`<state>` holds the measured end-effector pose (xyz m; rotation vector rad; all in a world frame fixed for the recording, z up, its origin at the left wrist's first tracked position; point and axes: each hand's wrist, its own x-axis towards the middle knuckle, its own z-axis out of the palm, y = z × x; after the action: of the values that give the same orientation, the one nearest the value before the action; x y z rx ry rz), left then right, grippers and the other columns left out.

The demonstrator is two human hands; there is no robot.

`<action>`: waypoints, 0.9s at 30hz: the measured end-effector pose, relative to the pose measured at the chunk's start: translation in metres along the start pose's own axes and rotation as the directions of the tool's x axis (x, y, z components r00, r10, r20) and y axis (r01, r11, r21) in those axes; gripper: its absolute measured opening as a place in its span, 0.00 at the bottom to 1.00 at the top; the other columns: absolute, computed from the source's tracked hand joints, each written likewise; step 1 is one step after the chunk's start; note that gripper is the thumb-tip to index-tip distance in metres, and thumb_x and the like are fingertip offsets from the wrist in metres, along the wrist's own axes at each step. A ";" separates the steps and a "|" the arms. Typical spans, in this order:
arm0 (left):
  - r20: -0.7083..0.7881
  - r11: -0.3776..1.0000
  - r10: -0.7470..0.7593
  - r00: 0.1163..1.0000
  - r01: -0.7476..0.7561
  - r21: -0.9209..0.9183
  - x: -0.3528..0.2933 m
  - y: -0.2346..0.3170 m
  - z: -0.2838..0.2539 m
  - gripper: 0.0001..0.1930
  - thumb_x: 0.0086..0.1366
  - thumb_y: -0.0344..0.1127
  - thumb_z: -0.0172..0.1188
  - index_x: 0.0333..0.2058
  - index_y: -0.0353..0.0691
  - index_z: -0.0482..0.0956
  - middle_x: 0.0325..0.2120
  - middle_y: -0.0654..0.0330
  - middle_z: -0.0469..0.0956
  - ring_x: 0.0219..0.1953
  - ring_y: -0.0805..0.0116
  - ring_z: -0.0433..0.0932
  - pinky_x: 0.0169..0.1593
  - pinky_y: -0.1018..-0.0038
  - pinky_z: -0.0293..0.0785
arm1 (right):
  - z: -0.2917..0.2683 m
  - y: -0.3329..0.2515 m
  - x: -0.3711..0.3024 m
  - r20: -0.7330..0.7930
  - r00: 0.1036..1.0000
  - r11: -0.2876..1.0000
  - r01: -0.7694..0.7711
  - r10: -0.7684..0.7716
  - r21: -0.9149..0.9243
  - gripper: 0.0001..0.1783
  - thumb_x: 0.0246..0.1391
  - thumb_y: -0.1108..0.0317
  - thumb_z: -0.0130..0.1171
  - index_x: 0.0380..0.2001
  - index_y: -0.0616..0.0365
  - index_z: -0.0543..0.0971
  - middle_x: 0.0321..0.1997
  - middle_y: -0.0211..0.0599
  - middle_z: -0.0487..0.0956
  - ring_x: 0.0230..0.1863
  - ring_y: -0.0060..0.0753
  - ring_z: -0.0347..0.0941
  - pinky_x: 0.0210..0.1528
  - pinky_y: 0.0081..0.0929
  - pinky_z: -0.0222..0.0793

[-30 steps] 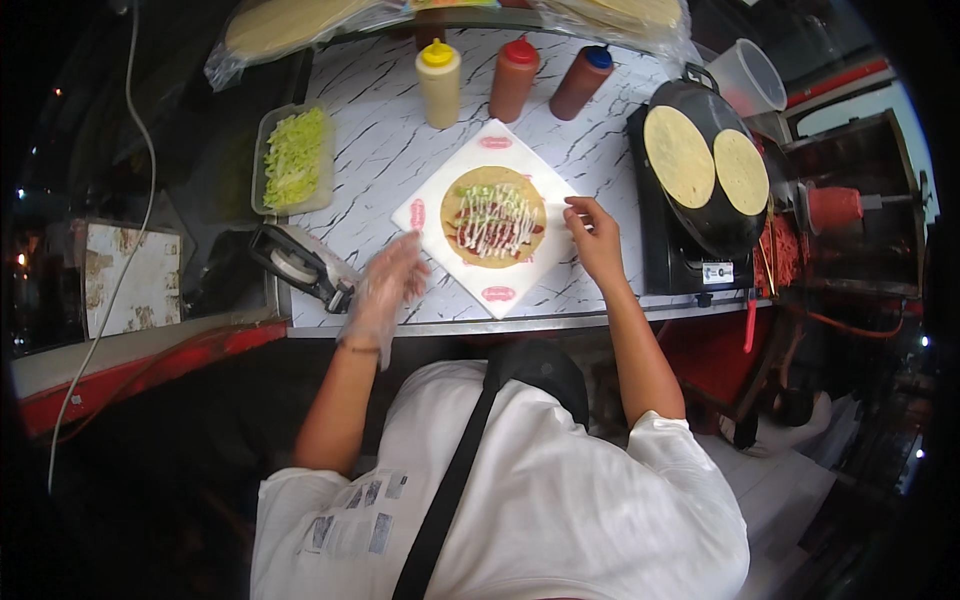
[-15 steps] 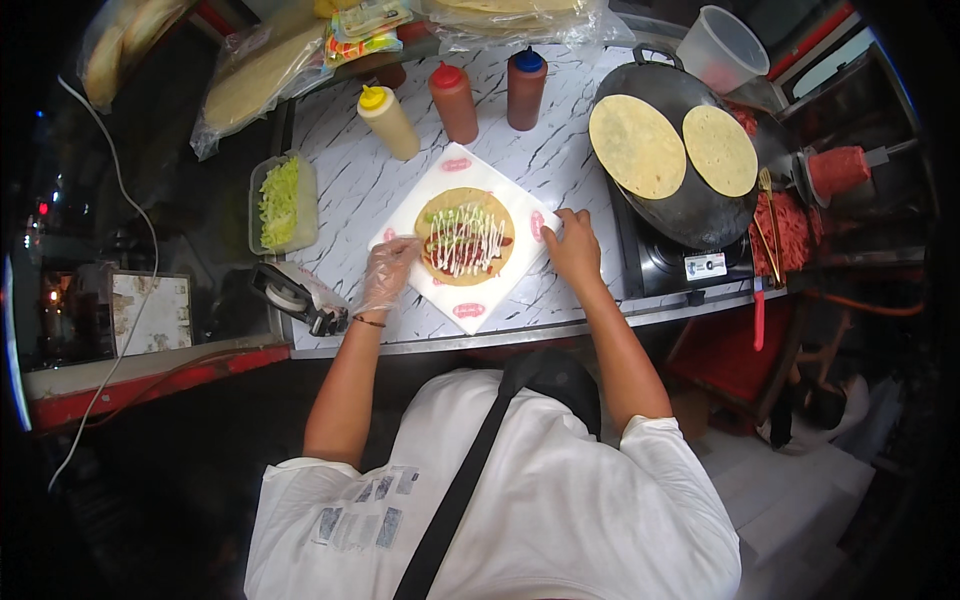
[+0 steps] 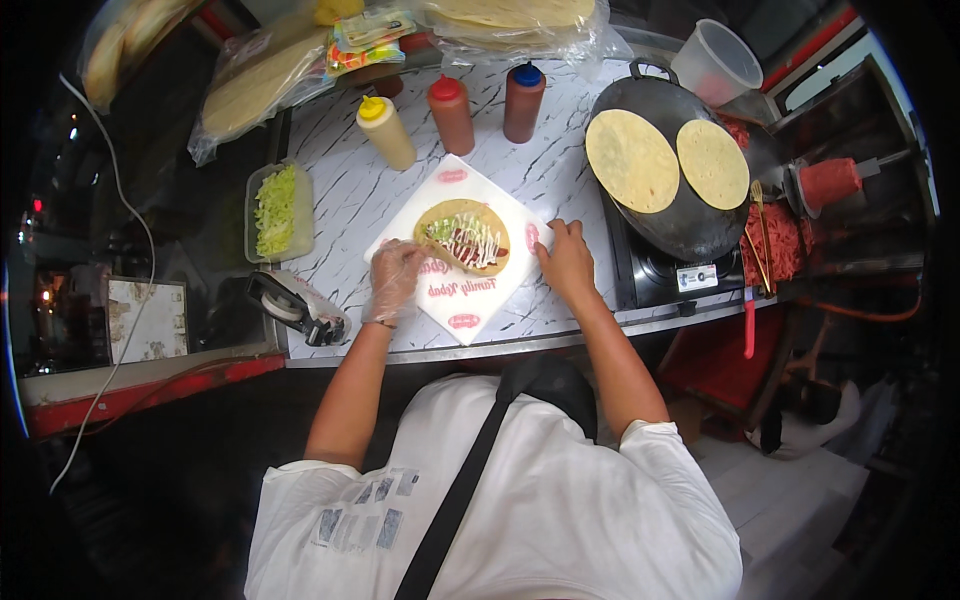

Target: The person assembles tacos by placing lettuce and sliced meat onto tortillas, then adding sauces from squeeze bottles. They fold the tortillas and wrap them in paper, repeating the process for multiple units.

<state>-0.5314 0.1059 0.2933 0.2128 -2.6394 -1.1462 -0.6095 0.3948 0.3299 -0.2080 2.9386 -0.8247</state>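
Gloved left hand pinching the near edge of a filled tortilla in its grip, tortilla on white paper mid-worktop, bare right hand pressing the paper's corner, fingers spread, gripping nothing, three sauce bottles behind

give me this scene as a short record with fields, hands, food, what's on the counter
left hand: left hand in a clear plastic glove, lifting the near edge of the round filled flatbread
right hand: bare right hand, pressing the white square paper sheet flat
food: flatbread lies on the sheet, topped with greens, red filling and white sauce lines
bottles: yellow squeeze bottle, red squeeze bottle, brown squeeze bottle with blue cap behind the sheet
left side: clear tub of shredded lettuce
right side: black round pan holding two plain flatbreads
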 end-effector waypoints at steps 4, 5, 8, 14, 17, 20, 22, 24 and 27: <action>0.002 0.983 -0.177 0.984 0.177 0.052 0.002 -0.006 0.016 0.08 0.56 0.33 0.68 0.34 0.37 0.85 0.34 0.51 0.81 0.35 0.53 0.79 0.44 0.62 0.73 | 0.004 -0.023 0.029 -0.164 0.942 0.956 0.286 -0.294 -0.069 0.23 0.51 0.65 0.65 0.51 0.58 0.76 0.47 0.51 0.73 0.51 0.57 0.73 0.52 0.46 0.72; 0.001 0.982 -0.183 0.983 0.183 0.052 0.001 -0.008 0.018 0.09 0.57 0.32 0.67 0.37 0.38 0.85 0.36 0.51 0.81 0.37 0.54 0.80 0.45 0.62 0.74 | 0.010 -0.033 0.043 -0.181 0.907 0.924 0.368 -0.381 -0.101 0.23 0.50 0.65 0.65 0.50 0.59 0.77 0.47 0.51 0.74 0.51 0.56 0.73 0.53 0.46 0.71; 0.235 0.671 0.515 0.824 -0.559 0.487 -0.004 -0.013 0.016 0.13 0.60 0.28 0.62 0.44 0.38 0.82 0.46 0.52 0.80 0.40 0.56 0.78 0.47 0.60 0.74 | 0.032 -0.062 0.088 0.056 0.959 0.952 0.283 -0.278 -0.116 0.26 0.52 0.59 0.64 0.53 0.59 0.75 0.52 0.50 0.74 0.56 0.55 0.72 0.56 0.47 0.69; 0.294 0.641 0.618 0.729 -0.684 0.349 -0.012 0.006 0.004 0.21 0.56 0.29 0.63 0.51 0.40 0.79 0.44 0.54 0.79 0.50 0.58 0.77 0.54 0.60 0.71 | 0.057 -0.089 0.152 0.438 0.898 0.988 0.096 -0.033 -0.123 0.28 0.54 0.54 0.62 0.52 0.64 0.77 0.54 0.50 0.80 0.57 0.51 0.76 0.59 0.46 0.68; 0.349 0.605 0.621 0.701 -0.713 0.355 0.006 0.018 0.003 0.19 0.57 0.31 0.64 0.49 0.40 0.79 0.42 0.56 0.79 0.48 0.59 0.77 0.51 0.60 0.71 | 0.050 -0.082 0.159 0.567 0.804 0.982 0.182 -0.180 0.054 0.28 0.55 0.53 0.62 0.50 0.65 0.80 0.50 0.50 0.83 0.53 0.50 0.79 0.58 0.43 0.70; 0.334 0.631 0.643 0.689 -0.724 0.279 0.025 0.022 -0.003 0.17 0.56 0.34 0.66 0.46 0.41 0.79 0.39 0.59 0.78 0.45 0.59 0.76 0.49 0.60 0.70 | 0.038 -0.076 0.145 0.574 0.750 0.937 0.181 -0.328 0.300 0.26 0.57 0.54 0.62 0.50 0.64 0.81 0.48 0.52 0.83 0.51 0.50 0.79 0.57 0.38 0.70; 0.282 0.650 0.647 0.709 -0.706 0.283 0.034 0.028 -0.007 0.16 0.55 0.35 0.67 0.43 0.42 0.79 0.38 0.60 0.77 0.44 0.59 0.75 0.48 0.60 0.69 | 0.027 -0.076 0.128 0.566 0.727 0.899 0.161 -0.388 0.408 0.24 0.59 0.56 0.60 0.51 0.63 0.81 0.47 0.52 0.83 0.51 0.50 0.79 0.56 0.35 0.71; 0.196 0.673 0.630 0.751 -0.655 0.344 0.039 0.035 -0.010 0.16 0.54 0.36 0.68 0.41 0.42 0.80 0.37 0.61 0.76 0.43 0.60 0.74 0.48 0.60 0.67 | 0.017 -0.082 0.109 0.546 0.739 0.902 0.201 -0.396 0.382 0.22 0.61 0.57 0.59 0.51 0.63 0.81 0.46 0.54 0.83 0.49 0.50 0.79 0.55 0.37 0.71; 0.202 0.653 0.629 0.751 -0.651 0.387 0.040 0.046 -0.014 0.14 0.51 0.36 0.70 0.38 0.45 0.82 0.35 0.62 0.74 0.43 0.61 0.73 0.47 0.61 0.66 | -0.001 -0.091 0.085 0.577 0.754 0.940 0.164 -0.314 0.298 0.23 0.63 0.54 0.57 0.45 0.66 0.80 0.44 0.55 0.82 0.48 0.53 0.79 0.51 0.39 0.72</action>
<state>-0.5668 0.1186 0.3432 -0.6496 -2.6078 -0.3133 -0.6839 0.3053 0.3748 -0.7075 2.1988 -0.9020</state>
